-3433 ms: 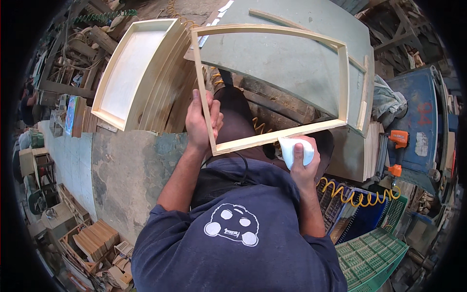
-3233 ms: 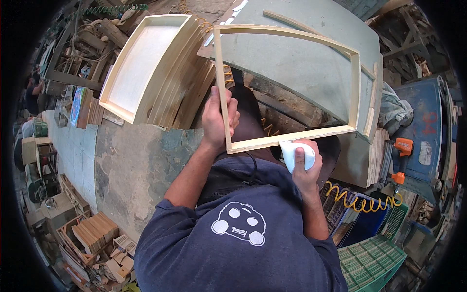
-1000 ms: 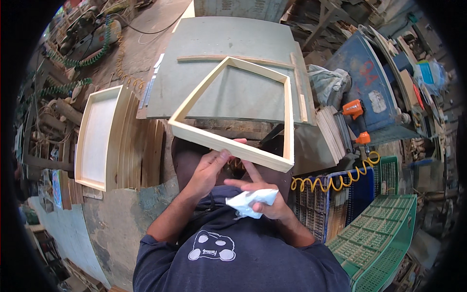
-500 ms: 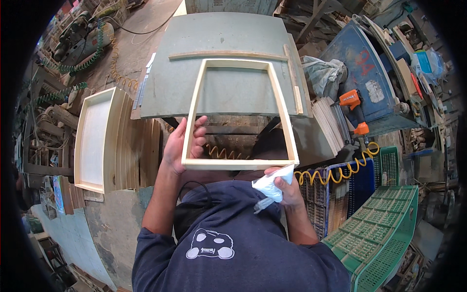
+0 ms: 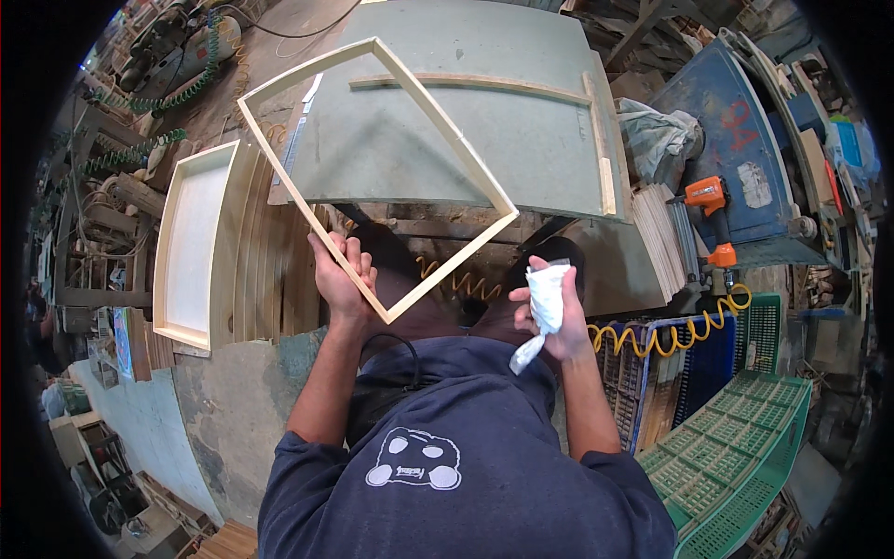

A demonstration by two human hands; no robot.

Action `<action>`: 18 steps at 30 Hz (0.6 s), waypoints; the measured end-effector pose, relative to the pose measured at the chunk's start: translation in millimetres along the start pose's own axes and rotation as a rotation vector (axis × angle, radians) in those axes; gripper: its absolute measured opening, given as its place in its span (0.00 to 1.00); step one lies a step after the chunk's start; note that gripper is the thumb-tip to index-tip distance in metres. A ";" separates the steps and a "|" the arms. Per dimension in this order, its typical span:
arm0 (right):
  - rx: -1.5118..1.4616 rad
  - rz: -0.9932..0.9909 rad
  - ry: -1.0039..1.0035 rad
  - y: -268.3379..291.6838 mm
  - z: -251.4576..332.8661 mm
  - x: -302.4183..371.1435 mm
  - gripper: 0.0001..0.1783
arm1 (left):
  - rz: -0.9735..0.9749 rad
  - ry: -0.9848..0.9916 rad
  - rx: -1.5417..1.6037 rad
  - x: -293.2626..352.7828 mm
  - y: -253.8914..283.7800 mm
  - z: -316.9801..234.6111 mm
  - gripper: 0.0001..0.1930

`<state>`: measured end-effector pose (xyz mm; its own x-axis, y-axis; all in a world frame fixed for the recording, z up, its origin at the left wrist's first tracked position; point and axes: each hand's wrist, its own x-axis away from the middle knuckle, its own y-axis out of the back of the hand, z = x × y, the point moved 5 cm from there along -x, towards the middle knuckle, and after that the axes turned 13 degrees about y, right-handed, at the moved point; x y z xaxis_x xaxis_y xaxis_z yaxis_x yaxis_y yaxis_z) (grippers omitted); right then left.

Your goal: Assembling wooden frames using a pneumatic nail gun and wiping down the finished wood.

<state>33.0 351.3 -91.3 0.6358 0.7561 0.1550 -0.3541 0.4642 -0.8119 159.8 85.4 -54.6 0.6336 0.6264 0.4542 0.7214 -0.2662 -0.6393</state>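
An open rectangular wooden frame (image 5: 453,143) of thin pale strips hangs tilted before me, one corner pointing down toward my lap. My left hand (image 5: 342,279) is closed round one of its long sides near that bottom corner. In my right hand (image 5: 570,326) lies a soft white plastic pouch (image 5: 549,300) with a narrowed, twisted lower end, held between thumb and fingers. The pouch is apart from the frame. Beyond the frame is a grey-green worktable (image 5: 521,126), with a long wooden strip (image 5: 466,87) and a side strip (image 5: 596,140) forming a corner on it.
Stacked wooden frames (image 5: 209,242), the front one with a white panel, stand at left. An orange nail gun (image 5: 710,200) rests beside a blue metal surface (image 5: 717,121) at right. A coiled yellow hose (image 5: 670,345) runs over crates, near a green plastic crate (image 5: 736,447).
The frame has swung from level to tilted, moving up and left in my left hand. My right hand has come away from its lower right corner, turning the white pouch more upright.
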 end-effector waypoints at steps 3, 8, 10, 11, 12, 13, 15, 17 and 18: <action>0.253 -0.179 0.092 2.0 1.5 -26.6 0.33 | -0.007 -0.030 -0.019 -1.2 -0.1 3.7 0.24; 0.581 -0.317 0.389 16.2 25.6 -60.9 0.19 | 0.005 -0.066 -0.074 -0.7 -5.2 4.2 0.24; 0.623 -0.340 0.425 23.6 26.5 -70.0 0.19 | 0.005 -0.072 -0.083 -0.1 -5.5 3.1 0.24; 0.701 -0.323 0.460 22.9 27.9 -72.9 0.19 | 0.002 -0.080 -0.093 1.5 -5.5 1.4 0.24; 0.778 -0.305 0.495 22.4 28.9 -75.7 0.20 | -0.002 -0.088 -0.103 3.1 -5.6 -0.2 0.24; 0.873 -0.312 0.578 19.9 30.6 -78.0 0.20 | -0.004 -0.085 -0.102 2.5 -5.5 0.1 0.24; 0.903 -0.318 0.571 20.3 31.0 -77.2 0.20 | -0.008 -0.089 -0.098 1.5 -5.8 0.6 0.24; 0.932 -0.322 0.564 16.1 32.2 -77.2 0.20 | -0.010 -0.084 -0.093 1.0 -5.1 1.3 0.24; 0.960 -0.327 0.576 14.2 33.0 -78.2 0.20 | -0.010 -0.081 -0.088 1.1 -4.7 1.3 0.24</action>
<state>-44.4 314.0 -96.4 0.9229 0.3289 -0.2002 -0.3323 0.9430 0.0174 156.7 88.3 -51.9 0.6043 0.6853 0.4064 0.7516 -0.3210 -0.5763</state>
